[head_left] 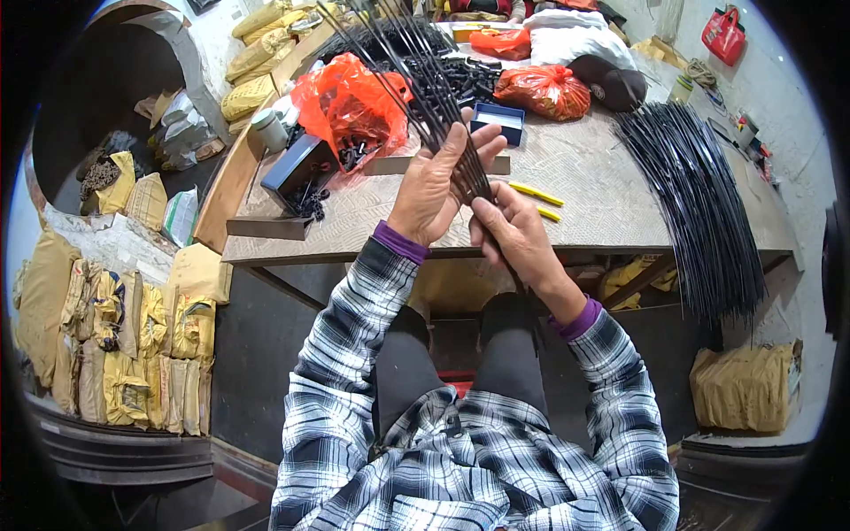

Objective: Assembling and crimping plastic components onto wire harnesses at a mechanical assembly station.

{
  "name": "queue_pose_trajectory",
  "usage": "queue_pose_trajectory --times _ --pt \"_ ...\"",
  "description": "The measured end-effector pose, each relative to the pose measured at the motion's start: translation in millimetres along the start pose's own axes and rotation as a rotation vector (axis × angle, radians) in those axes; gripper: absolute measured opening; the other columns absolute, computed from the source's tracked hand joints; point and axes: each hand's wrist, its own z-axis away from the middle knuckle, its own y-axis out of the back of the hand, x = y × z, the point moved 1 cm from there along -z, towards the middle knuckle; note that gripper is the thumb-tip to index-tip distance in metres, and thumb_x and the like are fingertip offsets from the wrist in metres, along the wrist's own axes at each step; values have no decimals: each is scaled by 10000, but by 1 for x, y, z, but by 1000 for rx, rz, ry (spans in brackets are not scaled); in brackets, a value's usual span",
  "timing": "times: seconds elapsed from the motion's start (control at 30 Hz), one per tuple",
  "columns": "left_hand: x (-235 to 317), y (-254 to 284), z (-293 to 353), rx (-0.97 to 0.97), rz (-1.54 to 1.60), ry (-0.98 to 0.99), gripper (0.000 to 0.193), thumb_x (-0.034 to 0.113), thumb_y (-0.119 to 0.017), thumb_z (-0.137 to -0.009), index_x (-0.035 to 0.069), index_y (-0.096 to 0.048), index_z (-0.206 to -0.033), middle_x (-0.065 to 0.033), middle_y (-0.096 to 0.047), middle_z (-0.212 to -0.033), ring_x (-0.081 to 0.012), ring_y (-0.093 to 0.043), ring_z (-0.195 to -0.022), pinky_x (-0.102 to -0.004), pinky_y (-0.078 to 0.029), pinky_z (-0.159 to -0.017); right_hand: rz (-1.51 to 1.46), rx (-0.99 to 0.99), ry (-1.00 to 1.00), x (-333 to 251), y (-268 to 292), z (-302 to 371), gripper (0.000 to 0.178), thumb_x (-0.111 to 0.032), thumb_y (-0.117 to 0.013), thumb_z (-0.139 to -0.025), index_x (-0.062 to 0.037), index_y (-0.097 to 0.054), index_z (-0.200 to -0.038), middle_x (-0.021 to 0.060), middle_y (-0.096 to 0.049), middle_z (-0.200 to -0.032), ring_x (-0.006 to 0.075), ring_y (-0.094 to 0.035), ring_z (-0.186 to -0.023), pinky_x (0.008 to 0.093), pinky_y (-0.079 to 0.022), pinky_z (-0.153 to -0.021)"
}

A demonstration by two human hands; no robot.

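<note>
Both my hands are around a bundle of thin black rods [473, 175], raised over the table's front edge and slanting up to the far left. My left hand [429, 186] wraps the bundle partway along, its fingers partly behind the rods. Closer to me, my right hand [518, 232] grips the lower end between thumb and fingers. A yellow-handled hand tool [536, 200] lies on the table just beyond my right hand. Behind the bundle stand a small blue box [498, 124] and a heap of short black tubular pieces [460, 81].
A large sheaf of black rods [708, 203] overhangs the table's right front. An open red plastic bag [350, 102] of black parts and a long blue box [297, 164] sit at left. Farther back are a tied red bag [542, 91] and a dark cap [611, 84].
</note>
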Motion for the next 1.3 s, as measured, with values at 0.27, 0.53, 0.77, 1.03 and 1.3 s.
queue_pose_trajectory --times 0.27,0.53,0.77,1.03,1.3 --pt "8 1 15 -46 -229 72 314 99 -530 -880 -37 -478 -1159 -150 -572 -1109 -180 -581 -968 -255 -476 -817 44 -36 83 -8 -5 -3 189 -180 -434 -934 -26 -431 -1043 36 -559 -701 41 -466 -415 143 -340 -370" --pt "2 -2 16 -77 -271 29 325 158 -433 -928 -43 -438 -1184 -190 -532 -1164 -234 -544 -1063 -320 -467 -884 -104 34 34 3 -8 15 230 -188 -421 -935 -11 -415 -1082 76 -588 -710 95 -544 -467 178 -441 -439" --pt "11 2 20 64 -373 5 334 227 -427 -934 -69 -528 -1052 -181 -613 -1007 -215 -621 -897 -296 -502 -796 45 221 192 -4 6 -8 209 -185 -426 -934 1 -476 -1015 135 -633 -802 143 -616 -623 247 -520 -602" --pt "73 10 53 16 -223 -162 440 330 -332 -953 -50 -487 -1114 -228 -586 -1049 -279 -618 -923 -365 -529 -782 88 500 268 -29 91 -10 211 -190 -462 -917 17 -497 -943 144 -627 -746 81 -522 -448 189 -420 -397" --pt "28 -6 34 17 -321 22 420 302 -352 -954 -68 -474 -1111 -204 -575 -1078 -258 -597 -974 -355 -503 -838 168 280 153 -29 27 6 194 -163 -447 -921 20 -474 -978 146 -631 -779 164 -630 -630 229 -513 -572"
